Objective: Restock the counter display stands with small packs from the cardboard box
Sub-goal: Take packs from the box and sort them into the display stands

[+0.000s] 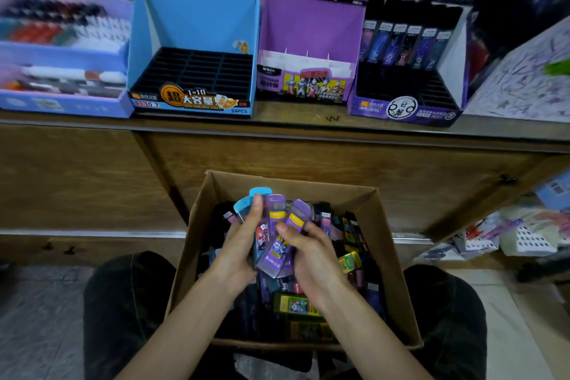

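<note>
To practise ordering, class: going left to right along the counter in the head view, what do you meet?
Lilac stand → blue stand → purple stand → black stand → scribbled sheet.

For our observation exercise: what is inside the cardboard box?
Loose small packs, purple, dark, yellow-green. The left hand and right hand, holding several, cover those beneath; the floor is hidden.

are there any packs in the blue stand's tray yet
No, the blue stand shows only bare black slots; the left hand and right hand hold packs.
</note>
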A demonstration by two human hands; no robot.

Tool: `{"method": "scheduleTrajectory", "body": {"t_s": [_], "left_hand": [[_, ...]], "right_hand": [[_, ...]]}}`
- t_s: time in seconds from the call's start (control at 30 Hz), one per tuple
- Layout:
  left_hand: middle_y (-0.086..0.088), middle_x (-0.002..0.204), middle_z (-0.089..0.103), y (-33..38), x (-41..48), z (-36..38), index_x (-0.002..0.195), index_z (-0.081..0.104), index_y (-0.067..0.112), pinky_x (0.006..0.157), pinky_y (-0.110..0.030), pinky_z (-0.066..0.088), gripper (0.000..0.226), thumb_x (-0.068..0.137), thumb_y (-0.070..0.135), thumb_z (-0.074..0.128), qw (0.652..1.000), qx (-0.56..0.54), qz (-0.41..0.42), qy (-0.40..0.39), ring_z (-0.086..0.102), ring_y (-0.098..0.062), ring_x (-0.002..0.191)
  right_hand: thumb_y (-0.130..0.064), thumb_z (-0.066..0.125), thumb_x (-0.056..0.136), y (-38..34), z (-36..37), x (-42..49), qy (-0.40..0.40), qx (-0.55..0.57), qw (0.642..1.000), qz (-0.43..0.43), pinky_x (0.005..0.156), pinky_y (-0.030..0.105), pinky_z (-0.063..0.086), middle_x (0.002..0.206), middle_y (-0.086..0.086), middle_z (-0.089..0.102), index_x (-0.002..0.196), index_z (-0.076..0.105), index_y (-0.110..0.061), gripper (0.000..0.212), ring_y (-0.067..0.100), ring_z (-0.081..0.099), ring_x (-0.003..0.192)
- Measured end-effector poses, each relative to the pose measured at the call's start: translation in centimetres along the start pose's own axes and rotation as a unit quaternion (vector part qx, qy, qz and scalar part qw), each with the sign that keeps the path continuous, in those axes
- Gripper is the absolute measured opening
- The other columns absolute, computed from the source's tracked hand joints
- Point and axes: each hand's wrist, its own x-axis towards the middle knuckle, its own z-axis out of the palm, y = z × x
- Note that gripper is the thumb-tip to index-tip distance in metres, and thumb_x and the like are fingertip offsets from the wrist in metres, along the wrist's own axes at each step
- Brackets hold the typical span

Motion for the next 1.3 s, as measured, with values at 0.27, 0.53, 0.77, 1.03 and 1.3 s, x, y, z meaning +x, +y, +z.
{"method": "scheduleTrajectory", "body": {"t_s": [0.27,0.53,0.77,1.03,1.3], "left_hand": [[-0.011,0.088,0.073,4.9,-1.5,1.5,0.087,0.075,0.018,0.061,-0.031,0.056,0.020,0.068,0.026,0.073,0.992,0.090,0.086,-0.035,0.071,-0.021,0.076],[-0.009,0.083,0.073,11.2,-2.2,4.2,0.091,0.071,0.014,0.057,-0.026,0.054,0.036,0.057,0.028,0.078,0.974,0.127,0.183,-0.033,0.070,-0.019,0.069],[0.004,0.068,0.072,16.5,-2.1,5.1,0.083,0.068,0.021,0.050,-0.019,0.051,0.024,0.060,0.023,0.073,0.961,0.122,0.247,-0.011,0.067,-0.008,0.058],[0.004,0.066,0.069,19.8,-1.4,4.7,0.093,0.063,0.020,0.049,-0.026,0.054,0.031,0.064,0.025,0.072,0.957,0.132,0.259,0.000,0.066,-0.011,0.055],[0.001,0.071,0.071,20.3,-1.1,4.3,0.099,0.062,0.019,0.047,-0.025,0.052,0.039,0.064,0.030,0.072,0.963,0.135,0.235,-0.003,0.069,-0.015,0.059]], "right_hand": [[-0.007,0.063,0.086,-5.0,3.0,-0.8,-0.074,-0.212,0.973,-0.048,0.081,0.025,0.054,0.101,0.008,0.072,0.108,0.066,-0.010,0.023,0.019,0.068,0.095],[-0.027,0.040,0.100,-10.4,6.8,-0.2,-0.115,-0.330,0.932,-0.102,0.084,0.019,0.051,0.103,-0.005,0.072,0.112,0.062,-0.023,0.026,0.005,0.066,0.095],[-0.010,0.057,0.091,-18.0,9.3,3.2,-0.086,-0.349,0.903,-0.235,0.061,0.019,0.051,0.081,0.003,0.068,0.093,0.059,-0.007,0.004,0.003,0.063,0.069],[-0.004,0.066,0.084,-25.4,12.9,9.7,0.034,-0.408,0.810,-0.419,0.061,0.020,0.052,0.069,-0.003,0.057,0.084,0.063,-0.012,0.009,0.014,0.057,0.070],[-0.005,0.065,0.085,-24.0,13.2,13.5,0.013,-0.535,0.747,-0.395,0.089,0.039,0.048,0.099,0.017,0.066,0.104,0.066,0.001,0.020,0.032,0.062,0.095]]}}
